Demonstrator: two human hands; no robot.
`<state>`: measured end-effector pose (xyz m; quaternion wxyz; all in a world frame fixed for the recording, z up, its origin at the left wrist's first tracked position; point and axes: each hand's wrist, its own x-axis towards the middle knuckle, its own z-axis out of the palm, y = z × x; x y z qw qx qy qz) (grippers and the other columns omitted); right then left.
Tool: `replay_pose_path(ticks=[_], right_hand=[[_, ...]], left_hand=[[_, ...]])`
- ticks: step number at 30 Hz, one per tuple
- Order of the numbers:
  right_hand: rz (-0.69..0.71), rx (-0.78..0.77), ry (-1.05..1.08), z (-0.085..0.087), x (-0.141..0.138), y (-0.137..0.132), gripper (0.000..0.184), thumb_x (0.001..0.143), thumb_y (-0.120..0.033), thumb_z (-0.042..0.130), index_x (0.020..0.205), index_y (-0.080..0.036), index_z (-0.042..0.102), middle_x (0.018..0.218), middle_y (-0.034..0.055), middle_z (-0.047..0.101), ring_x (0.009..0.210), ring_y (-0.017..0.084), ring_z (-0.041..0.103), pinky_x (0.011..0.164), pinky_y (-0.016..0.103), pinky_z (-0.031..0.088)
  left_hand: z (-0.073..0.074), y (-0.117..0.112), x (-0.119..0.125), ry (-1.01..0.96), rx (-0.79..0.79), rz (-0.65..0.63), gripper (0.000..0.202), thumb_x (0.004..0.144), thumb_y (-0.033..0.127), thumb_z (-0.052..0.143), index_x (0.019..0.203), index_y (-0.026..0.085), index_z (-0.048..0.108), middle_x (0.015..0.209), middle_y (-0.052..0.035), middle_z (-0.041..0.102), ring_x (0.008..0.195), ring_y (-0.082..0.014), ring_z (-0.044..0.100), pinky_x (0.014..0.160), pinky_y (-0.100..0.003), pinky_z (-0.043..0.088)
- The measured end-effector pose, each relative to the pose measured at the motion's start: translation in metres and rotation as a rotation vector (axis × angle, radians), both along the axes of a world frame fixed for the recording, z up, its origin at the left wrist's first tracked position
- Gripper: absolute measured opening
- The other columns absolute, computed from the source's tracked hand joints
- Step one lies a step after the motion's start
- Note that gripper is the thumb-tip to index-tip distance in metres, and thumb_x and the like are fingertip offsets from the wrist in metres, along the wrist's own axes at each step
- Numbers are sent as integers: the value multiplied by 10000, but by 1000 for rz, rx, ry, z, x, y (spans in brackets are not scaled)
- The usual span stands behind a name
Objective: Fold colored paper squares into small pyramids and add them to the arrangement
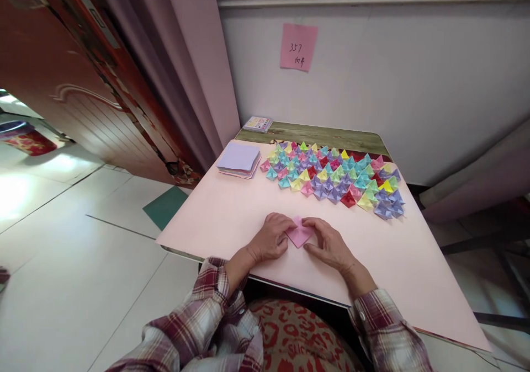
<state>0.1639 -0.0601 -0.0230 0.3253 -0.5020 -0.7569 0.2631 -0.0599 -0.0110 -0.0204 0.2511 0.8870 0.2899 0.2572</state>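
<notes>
A small pink sheet of origami paper [298, 234], folded into a diamond shape, lies on the table near its front edge. My left hand [272, 237] grips its left side, fingers curled with the thumb side towards the paper. On the opposite side my right hand [328, 244] pinches the paper's right edge between thumb and fingers. Beyond both hands spread rows of folded paper pieces [325, 187] in purple, teal, yellow, pink, red and green. A stack of square paper sheets [239, 158], lavender on top, sits to the far left of my hands.
The table [207, 209] has a pale pink cover, with a green wood-look strip [331, 133] at the back. A small packet [257, 123] lies in the back left corner. A pink note [298, 47] is stuck on the wall. A green sheet [164, 207] shows beside the table's left edge.
</notes>
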Motion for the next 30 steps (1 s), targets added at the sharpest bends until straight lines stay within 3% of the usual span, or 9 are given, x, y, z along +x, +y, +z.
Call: replay_pose_path(ticks=[6, 13, 21, 30], right_hand=[[13, 83, 23, -9, 3, 0, 363, 801, -264, 620, 1160, -224, 588, 1254, 110, 593, 1195, 248, 549, 1009, 409, 444], [18, 85, 26, -9, 5, -5, 455, 713, -144, 559, 1156, -233, 613, 1372, 113, 512, 1295, 284, 462, 1070, 481, 386], [0, 94, 55, -12, 4, -3, 454, 773, -224, 622, 1225, -239, 578, 1372, 125, 508, 1288, 277, 479, 1057, 468, 412], [-48, 141, 54, -19, 2, -1, 277, 855, -304, 636, 1127, -259, 659, 1320, 108, 541, 1143, 244, 594, 961, 421, 508]], left_hand=[[1, -2, 0, 37, 48, 48, 490, 648, 158, 526, 1131, 196, 600, 1139, -96, 598, 1095, -267, 509, 1024, -449, 335], [0, -4, 0, 96, 125, 56, 555, 640, 162, 564, 1192, 213, 578, 1224, -97, 564, 1141, -288, 473, 1028, -476, 317], [1, -4, 1, 59, 130, 99, 432, 744, 307, 640, 1164, 216, 605, 1156, -93, 615, 1118, -274, 508, 1029, -465, 319], [-5, -2, 2, 57, 163, 110, 240, 887, 256, 549, 1088, 242, 678, 1022, -62, 647, 1019, -214, 549, 961, -409, 367]])
